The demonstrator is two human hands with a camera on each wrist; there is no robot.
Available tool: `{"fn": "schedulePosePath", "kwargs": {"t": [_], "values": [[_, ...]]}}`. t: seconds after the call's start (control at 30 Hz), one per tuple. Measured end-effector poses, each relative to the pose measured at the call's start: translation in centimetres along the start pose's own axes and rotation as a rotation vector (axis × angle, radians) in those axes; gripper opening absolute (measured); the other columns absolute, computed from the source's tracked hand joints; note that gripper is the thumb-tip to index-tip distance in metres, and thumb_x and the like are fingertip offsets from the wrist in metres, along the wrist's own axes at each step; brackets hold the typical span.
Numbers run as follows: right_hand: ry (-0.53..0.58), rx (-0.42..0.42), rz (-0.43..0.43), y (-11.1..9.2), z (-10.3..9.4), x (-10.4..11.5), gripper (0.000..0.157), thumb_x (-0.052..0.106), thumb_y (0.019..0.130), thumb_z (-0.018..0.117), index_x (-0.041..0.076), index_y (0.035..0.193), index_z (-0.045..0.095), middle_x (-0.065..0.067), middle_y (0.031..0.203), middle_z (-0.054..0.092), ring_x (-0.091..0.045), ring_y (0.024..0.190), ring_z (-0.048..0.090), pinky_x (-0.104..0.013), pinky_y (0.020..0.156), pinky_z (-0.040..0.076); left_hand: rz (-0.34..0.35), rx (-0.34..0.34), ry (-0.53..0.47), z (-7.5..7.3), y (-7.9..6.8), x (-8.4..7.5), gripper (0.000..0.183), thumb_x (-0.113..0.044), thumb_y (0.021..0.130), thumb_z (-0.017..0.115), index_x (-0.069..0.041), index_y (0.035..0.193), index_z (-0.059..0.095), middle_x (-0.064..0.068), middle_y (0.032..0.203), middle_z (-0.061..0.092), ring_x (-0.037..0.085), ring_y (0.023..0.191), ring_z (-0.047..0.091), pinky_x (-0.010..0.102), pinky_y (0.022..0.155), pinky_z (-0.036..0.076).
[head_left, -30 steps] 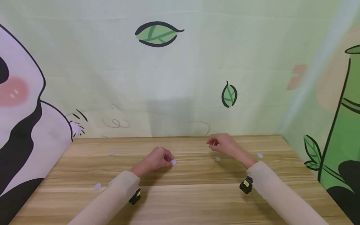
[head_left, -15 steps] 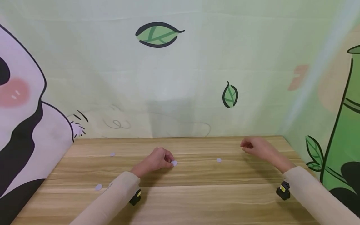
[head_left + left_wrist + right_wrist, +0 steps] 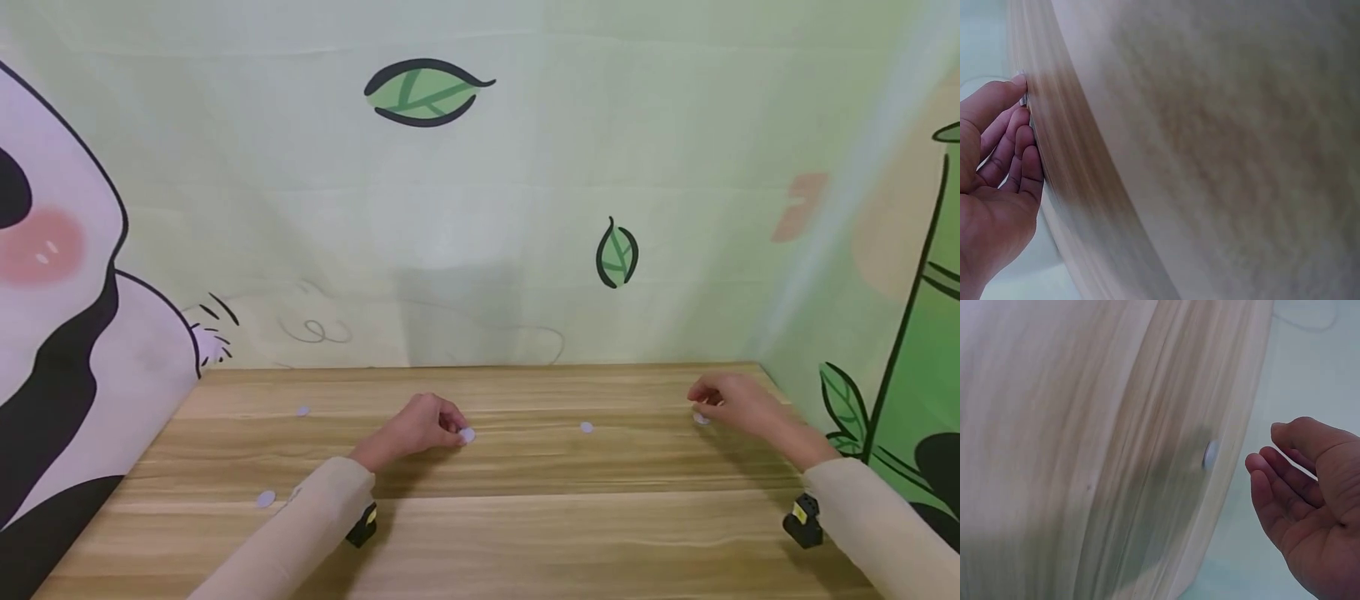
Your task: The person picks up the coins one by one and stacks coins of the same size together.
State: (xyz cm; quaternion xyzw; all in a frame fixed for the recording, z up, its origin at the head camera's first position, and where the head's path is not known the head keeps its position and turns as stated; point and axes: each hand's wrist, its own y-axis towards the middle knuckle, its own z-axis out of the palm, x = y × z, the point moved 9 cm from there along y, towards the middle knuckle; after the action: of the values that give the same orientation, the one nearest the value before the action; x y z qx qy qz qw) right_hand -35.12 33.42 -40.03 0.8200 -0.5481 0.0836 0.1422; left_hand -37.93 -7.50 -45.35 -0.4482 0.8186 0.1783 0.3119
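Note:
A small round white disc (image 3: 468, 435) shows at the fingertips of my left hand (image 3: 420, 427), near the middle of the table. My left thumb (image 3: 1004, 94) and fingers pinch it in the left wrist view, where only its thin edge shows. At the right, my right hand (image 3: 738, 408) hangs just above another white disc (image 3: 701, 419), its fingers loosely curled with nothing between them. The right wrist view shows that flat disc (image 3: 1210, 454) on the wood, apart from the fingertips (image 3: 1254, 464).
More white discs lie on the wooden table (image 3: 525, 533): one between the hands (image 3: 587, 427), one at the back left (image 3: 303, 411), one beside the left sleeve (image 3: 266, 498). A printed cloth wall (image 3: 487, 208) stands along the table's back edge.
My right hand has moved rightward from near the middle disc to above the far right disc, lowering at the end. My left hand has stayed in place with its disc.

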Motion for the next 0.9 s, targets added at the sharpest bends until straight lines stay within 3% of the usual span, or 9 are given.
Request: {"fn": "schedulePosePath", "kwargs": {"t": [0.5,0.9], "values": [[-0.007,0.01,0.001,-0.8,0.2,-2.5,0.011,0.01,0.086,0.08,0.003,0.09,0.073,-0.001,0.083,0.071,-0.016,0.076,0.064,-0.032,0.066,0.053,-0.012,-0.008,-0.008,-0.2,0.0,0.1,0.01,-0.01,0.084,0.084,-0.005,0.09,0.077,-0.005,0.075,0.066,0.007,0.07,0.054,0.021,0.064,0.045],[0.021,0.026,0.091,-0.9,1.5,-4.3,0.022,0.021,0.085,0.082,0.002,0.093,0.074,0.001,0.08,0.07,-0.01,0.072,0.057,-0.032,0.064,0.047,-0.011,-0.01,-0.011,0.0,0.1,0.4,0.011,-0.012,0.084,0.085,-0.006,0.089,0.077,-0.005,0.073,0.064,0.007,0.069,0.053,0.021,0.063,0.044]]}}
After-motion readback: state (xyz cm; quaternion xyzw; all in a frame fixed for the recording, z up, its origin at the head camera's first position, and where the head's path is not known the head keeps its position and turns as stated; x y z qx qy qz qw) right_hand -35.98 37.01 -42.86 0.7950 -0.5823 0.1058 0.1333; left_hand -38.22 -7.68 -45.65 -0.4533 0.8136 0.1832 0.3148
